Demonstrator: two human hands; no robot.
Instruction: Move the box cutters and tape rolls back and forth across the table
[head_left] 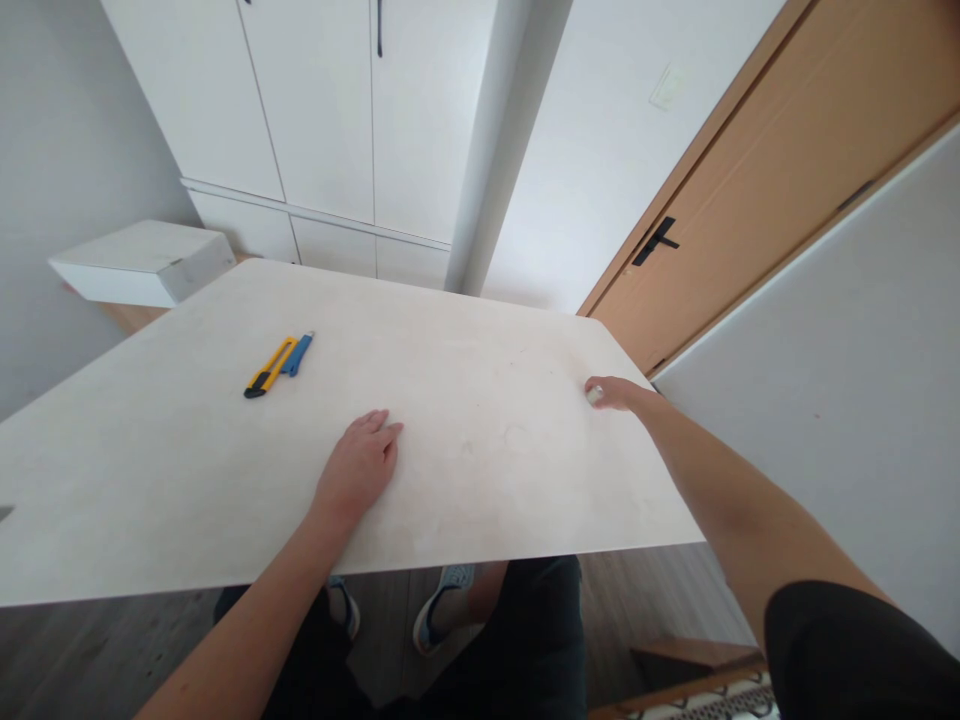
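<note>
My left hand lies flat, palm down, on the pale table top, fingers together and holding nothing. My right hand reaches out near the table's right edge, its fingers closed around a small white object pressed to the surface. A yellow utility knife and a blue one lie side by side on the table, up and left of my left hand, out of reach of either.
A white box sits on a low wooden shelf beyond the table's far left corner. White cupboards stand behind. A wooden door with a black handle is at right. My legs and shoes show below the table's near edge.
</note>
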